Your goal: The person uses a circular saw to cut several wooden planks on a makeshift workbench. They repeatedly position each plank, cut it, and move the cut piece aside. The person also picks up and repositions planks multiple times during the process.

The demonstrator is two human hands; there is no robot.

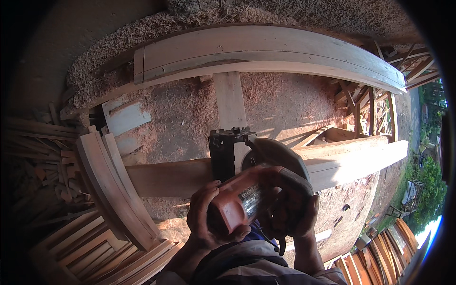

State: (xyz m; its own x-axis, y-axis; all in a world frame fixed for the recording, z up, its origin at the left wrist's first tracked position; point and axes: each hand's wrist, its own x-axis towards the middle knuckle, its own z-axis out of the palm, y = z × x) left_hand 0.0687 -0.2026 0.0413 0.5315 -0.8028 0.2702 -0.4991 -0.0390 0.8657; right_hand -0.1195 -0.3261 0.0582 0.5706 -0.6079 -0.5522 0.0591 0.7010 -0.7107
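Both of my hands hold a circular saw (240, 202) with a worn red-orange motor housing, a dark base plate and a rounded blade guard. My left hand (200, 216) wraps around the motor end. On the other side my right hand (308, 219) is closed on the handle, its fingers partly hidden by the saw. A long plank (166, 179) runs left to right beneath the saw, lit brightly at its right part. Whether the base plate touches this plank, I cannot tell.
A long thick beam (266, 45) with a dark line along it lies across the far side. A board (230, 97) reaches toward it from the middle. Stacked timbers (114, 190) stand at left, with scrap wood (42, 147) beyond. Wood shavings (180, 109) cover the ground.
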